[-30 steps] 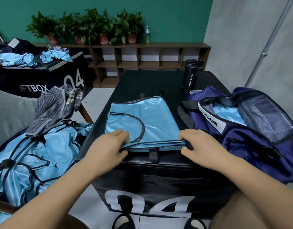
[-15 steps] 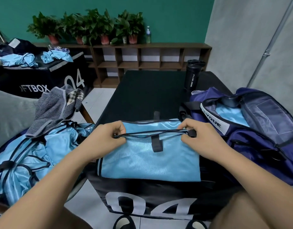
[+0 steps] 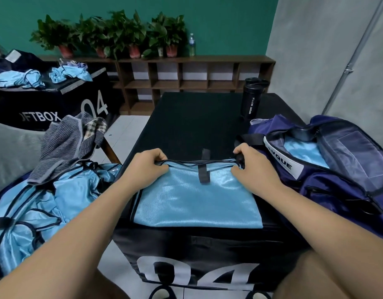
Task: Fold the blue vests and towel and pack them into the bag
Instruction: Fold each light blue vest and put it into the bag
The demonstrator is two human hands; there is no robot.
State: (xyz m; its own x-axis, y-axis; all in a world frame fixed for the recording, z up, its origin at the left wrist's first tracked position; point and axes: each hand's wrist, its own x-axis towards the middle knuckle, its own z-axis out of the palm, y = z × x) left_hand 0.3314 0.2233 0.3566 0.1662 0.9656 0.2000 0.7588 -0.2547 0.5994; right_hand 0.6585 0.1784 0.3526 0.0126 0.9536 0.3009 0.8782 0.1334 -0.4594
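A light blue vest [image 3: 195,199] lies folded on the near end of the black box table [image 3: 199,117]. My left hand [image 3: 143,167] pinches its far left corner and my right hand [image 3: 253,167] pinches its far right corner, both along the dark-trimmed far edge. The navy bag [image 3: 337,173] stands open at the right, with light blue cloth showing inside. A heap of more blue vests [image 3: 35,208] lies on the seat at the left. On top of that heap rests a grey striped towel [image 3: 65,145].
A black sport bottle [image 3: 252,100] stands at the table's far right, just behind the bag. Another black box [image 3: 46,104] at the far left carries more blue cloth. Wooden shelves [image 3: 192,80] with potted plants line the back wall.
Both hands lifted the vest's near edge and carried it away from me, turning the vest over onto its far half. In the last half second the hands barely moved.
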